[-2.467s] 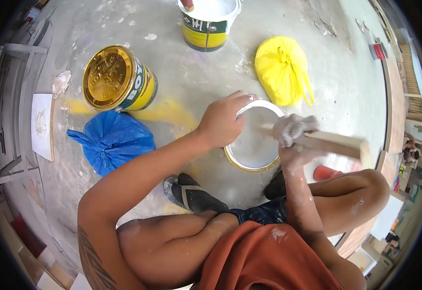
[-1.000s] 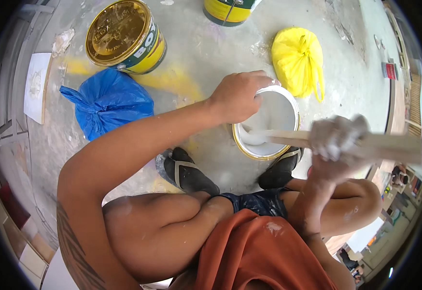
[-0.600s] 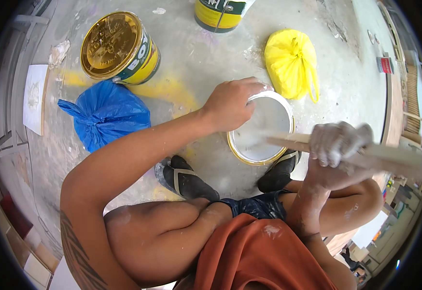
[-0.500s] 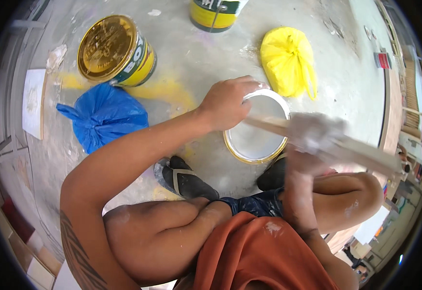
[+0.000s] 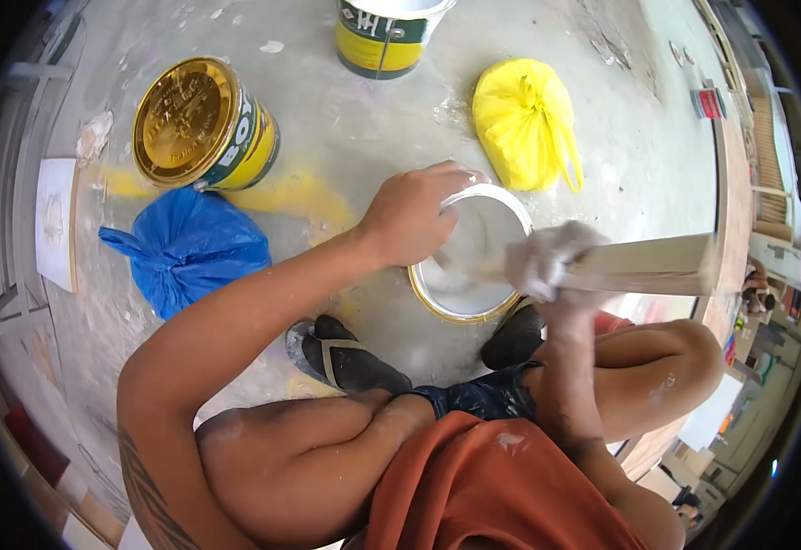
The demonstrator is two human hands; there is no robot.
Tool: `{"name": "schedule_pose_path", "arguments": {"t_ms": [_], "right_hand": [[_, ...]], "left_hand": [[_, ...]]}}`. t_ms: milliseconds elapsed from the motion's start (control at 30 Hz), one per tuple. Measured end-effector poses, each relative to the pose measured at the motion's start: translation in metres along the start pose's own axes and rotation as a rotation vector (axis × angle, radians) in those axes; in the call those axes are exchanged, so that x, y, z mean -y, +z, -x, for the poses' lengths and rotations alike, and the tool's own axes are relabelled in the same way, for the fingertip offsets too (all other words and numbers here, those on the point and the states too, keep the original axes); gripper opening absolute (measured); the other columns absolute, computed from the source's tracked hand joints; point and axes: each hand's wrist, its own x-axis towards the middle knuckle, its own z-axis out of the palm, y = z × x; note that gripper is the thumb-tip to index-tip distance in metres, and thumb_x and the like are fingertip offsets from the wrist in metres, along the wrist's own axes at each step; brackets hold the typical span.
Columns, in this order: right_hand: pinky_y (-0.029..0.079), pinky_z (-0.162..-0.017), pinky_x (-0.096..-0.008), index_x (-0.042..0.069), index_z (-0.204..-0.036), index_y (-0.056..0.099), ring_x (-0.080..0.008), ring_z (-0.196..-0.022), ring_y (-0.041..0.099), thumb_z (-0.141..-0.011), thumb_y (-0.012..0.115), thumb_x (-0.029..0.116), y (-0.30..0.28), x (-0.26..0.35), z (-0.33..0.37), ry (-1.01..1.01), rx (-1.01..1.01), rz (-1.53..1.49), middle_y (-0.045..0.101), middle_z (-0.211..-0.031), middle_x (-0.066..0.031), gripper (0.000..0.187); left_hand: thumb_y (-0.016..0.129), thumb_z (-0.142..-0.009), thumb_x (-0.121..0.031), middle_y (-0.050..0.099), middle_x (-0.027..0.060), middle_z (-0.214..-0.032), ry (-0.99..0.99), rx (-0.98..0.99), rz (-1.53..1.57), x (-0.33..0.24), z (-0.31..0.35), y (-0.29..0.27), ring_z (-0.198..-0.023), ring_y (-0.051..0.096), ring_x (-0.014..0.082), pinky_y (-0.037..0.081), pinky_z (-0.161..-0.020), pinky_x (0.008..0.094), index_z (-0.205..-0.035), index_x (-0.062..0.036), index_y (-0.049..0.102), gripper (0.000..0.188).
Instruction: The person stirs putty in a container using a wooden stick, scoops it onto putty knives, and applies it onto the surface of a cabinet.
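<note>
An open metal paint can (image 5: 466,315) with a white-smeared rim stands on the floor in front of me. It holds whitish, blurred contents. My left hand (image 5: 411,215) is closed over the can's far-left rim, fingertips hooked at the edge. A pale wooden stick (image 5: 652,265), wide at its upper end, is gripped in my right hand (image 5: 558,261). Its narrower lower part slants into the can, smeared by motion. White material coats the right hand's fingers. The stick's tip cannot be made out in the contents.
A gold-lidded can (image 5: 185,124) and a tied blue plastic bag (image 5: 190,252) are on the left. Ahead are another open can (image 5: 380,46) and a tied yellow bag (image 5: 521,124). A white board (image 5: 55,220) lies farther left. Yellow powder marks the grey floor.
The stick has swung from slanting down to the right to nearly level, with my right hand shifting slightly left. My left hand keeps hold of the rim. The whole view has shifted slightly.
</note>
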Motion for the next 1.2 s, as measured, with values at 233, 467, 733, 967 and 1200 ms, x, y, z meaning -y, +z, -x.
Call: {"name": "schedule_pose_path", "arguments": {"t_ms": [233, 467, 733, 967, 1200], "right_hand": [[0.030, -0.041, -0.0262, 0.006, -0.076, 0.046, -0.0138, -0.042, 0.038, -0.098, 0.048, 0.049, 0.019, -0.017, -0.020, -0.318, -0.143, -0.048, 0.043, -0.056, -0.0041, 0.048], [0.030, -0.041, -0.0290, 0.006, -0.071, 0.045, -0.0150, -0.041, 0.036, -0.088, 0.037, 0.077, 0.020, 0.043, -0.035, -0.143, -0.159, -0.243, 0.040, -0.050, -0.0041, 0.073], [0.029, -0.041, -0.0319, 0.007, -0.055, 0.043, -0.0189, -0.037, 0.034, -0.090, 0.046, 0.067, 0.003, -0.006, -0.008, -0.027, 0.066, -0.115, 0.038, -0.045, -0.0039, 0.070], [0.031, -0.044, -0.0299, 0.004, -0.063, 0.046, -0.0147, -0.043, 0.039, -0.093, 0.052, 0.048, -0.001, -0.015, -0.035, -0.134, -0.075, -0.221, 0.045, -0.053, -0.0052, 0.053], [0.029, -0.041, -0.0321, 0.005, -0.073, 0.044, -0.0160, -0.042, 0.035, -0.094, 0.036, 0.064, -0.025, 0.002, -0.009, -0.028, -0.104, -0.390, 0.037, -0.051, -0.0025, 0.064]], "left_hand": [[0.054, -0.077, -0.001, 0.064, 0.0177, -0.112, -0.054, 0.048, 0.039, -0.005, 0.002, 0.000, -0.102, 0.061, 0.0374, 0.050, -0.088, 0.0419, -0.119, -0.0060, 0.064, 0.043], [0.056, -0.077, -0.005, 0.066, 0.0135, -0.108, 0.033, -0.046, -0.030, -0.001, 0.001, 0.004, -0.098, 0.062, 0.0357, 0.051, -0.085, 0.0436, -0.115, -0.0056, 0.066, 0.040], [0.055, -0.075, 0.003, 0.064, 0.0196, -0.117, -0.035, 0.065, 0.000, -0.003, 0.004, -0.003, -0.107, 0.061, 0.0369, 0.049, -0.093, 0.0393, -0.119, -0.0007, 0.063, 0.045], [0.050, -0.074, 0.005, 0.063, 0.0214, -0.117, 0.071, 0.058, -0.003, -0.005, -0.004, 0.008, -0.109, 0.061, 0.0367, 0.046, -0.097, 0.0378, -0.121, 0.0006, 0.062, 0.048], [0.051, -0.075, 0.005, 0.064, 0.0215, -0.115, -0.010, 0.080, 0.004, 0.003, 0.003, -0.002, -0.108, 0.061, 0.0376, 0.047, -0.096, 0.0375, -0.120, 0.0015, 0.062, 0.047]]}}
